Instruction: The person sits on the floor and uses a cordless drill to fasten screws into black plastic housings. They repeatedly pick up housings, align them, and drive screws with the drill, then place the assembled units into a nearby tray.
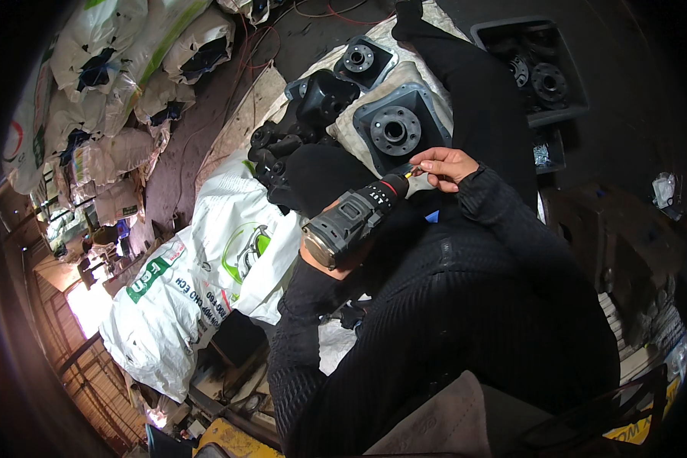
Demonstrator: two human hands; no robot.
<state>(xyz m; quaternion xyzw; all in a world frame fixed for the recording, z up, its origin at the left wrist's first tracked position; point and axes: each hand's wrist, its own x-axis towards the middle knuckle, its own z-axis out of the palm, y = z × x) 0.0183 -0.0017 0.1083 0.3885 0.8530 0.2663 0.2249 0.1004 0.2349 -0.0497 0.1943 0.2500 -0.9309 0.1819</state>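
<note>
A black-and-grey cordless drill [349, 223] is in my left hand [346, 273], whose fingers are mostly hidden beneath the tool body. Its chuck points up and to the right, with a short yellowish bit at the tip. At that tip my right hand [446, 166] is closed in a pinch. It grips a small piece, perhaps a screw, too small to make out surely. Just beyond lies a dark square housing [370, 141] with a round hub flange [396, 130] facing up, on a pale sack between my legs.
Another square housing [361, 61] lies farther off, beside a pile of black parts [324, 101]. To the right stand a dark bin [569, 116] of flanged parts and a small box of screws [542, 156]. White sacks [164, 313] fill the left side.
</note>
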